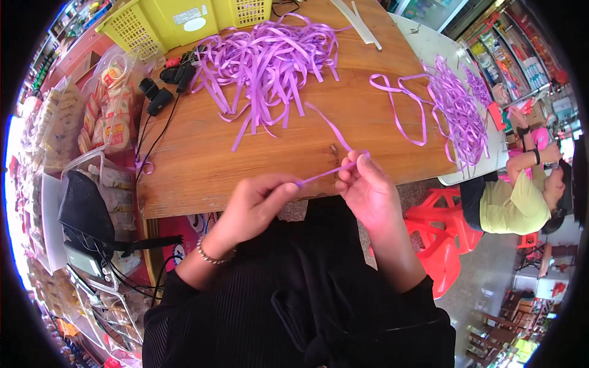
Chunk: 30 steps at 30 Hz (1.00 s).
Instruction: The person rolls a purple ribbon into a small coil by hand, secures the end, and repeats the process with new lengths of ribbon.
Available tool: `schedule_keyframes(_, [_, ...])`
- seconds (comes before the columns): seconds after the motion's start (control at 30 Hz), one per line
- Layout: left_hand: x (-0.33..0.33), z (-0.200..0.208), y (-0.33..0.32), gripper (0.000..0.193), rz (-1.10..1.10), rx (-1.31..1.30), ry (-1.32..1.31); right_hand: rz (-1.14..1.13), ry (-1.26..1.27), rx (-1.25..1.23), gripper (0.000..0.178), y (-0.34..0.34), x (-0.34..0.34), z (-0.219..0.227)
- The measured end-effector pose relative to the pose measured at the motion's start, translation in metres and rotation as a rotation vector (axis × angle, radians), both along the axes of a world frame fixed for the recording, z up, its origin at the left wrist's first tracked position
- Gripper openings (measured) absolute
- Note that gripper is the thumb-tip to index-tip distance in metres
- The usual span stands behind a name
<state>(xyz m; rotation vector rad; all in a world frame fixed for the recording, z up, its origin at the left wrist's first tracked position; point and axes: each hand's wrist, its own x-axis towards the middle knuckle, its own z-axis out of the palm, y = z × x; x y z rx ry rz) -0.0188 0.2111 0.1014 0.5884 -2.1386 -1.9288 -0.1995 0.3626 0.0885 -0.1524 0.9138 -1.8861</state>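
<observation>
A purple ribbon (pixel 325 174) runs taut between my two hands, just off the near edge of the wooden table. My left hand (pixel 261 199), with a beaded bracelet at the wrist, pinches one end between thumb and forefinger. The fingertips of my right hand (pixel 370 187) are closed on the ribbon farther along, and its loose tail rises past them over the table. Beyond my hands lies a large tangled heap of purple ribbons (pixel 270 61). To the right, a second ribbon pile (pixel 460 116) rests on a white table, with one looping strand reaching onto the wood.
A yellow basket (pixel 211 21) stands at the back of the wooden table (pixel 202 175). Black devices with cables (pixel 158 98) lie at its left. Packaged snacks (pixel 113 116) crowd the left side. Red stools (pixel 438 245) and a person in yellow (pixel 515 202) are at the right.
</observation>
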Motion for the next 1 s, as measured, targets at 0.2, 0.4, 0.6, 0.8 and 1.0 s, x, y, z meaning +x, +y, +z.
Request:
schedule_keyframes(0.2, [0.017, 0.022, -0.040, 0.009, 0.352, -0.506, 0.139, -0.114, -0.089, -0.064, 0.020, 0.008, -0.022, -0.005])
schedule_keyframes(0.4, [0.027, 0.034, -0.088, 0.009, 0.436, -0.734, 0.192, -0.220, -0.069, -0.054, 0.021, 0.021, -0.042, -0.016])
schedule_keyframes(0.6, [0.034, 0.014, -0.124, 0.011, 0.514, -0.920, 0.149, -0.289, -0.010, -0.051, 0.020, 0.028, -0.046, -0.019])
schedule_keyframes(0.8, [0.036, 0.002, -0.134, 0.010, 0.477, -1.093, 0.109, -0.315, 0.130, -0.009, 0.015, 0.031, -0.044, -0.023])
schedule_keyframes(1.0, [0.038, -0.015, -0.133, 0.016, 0.467, -1.404, -0.119, -0.266, 0.880, 0.102, 0.012, 0.027, -0.025, -0.006])
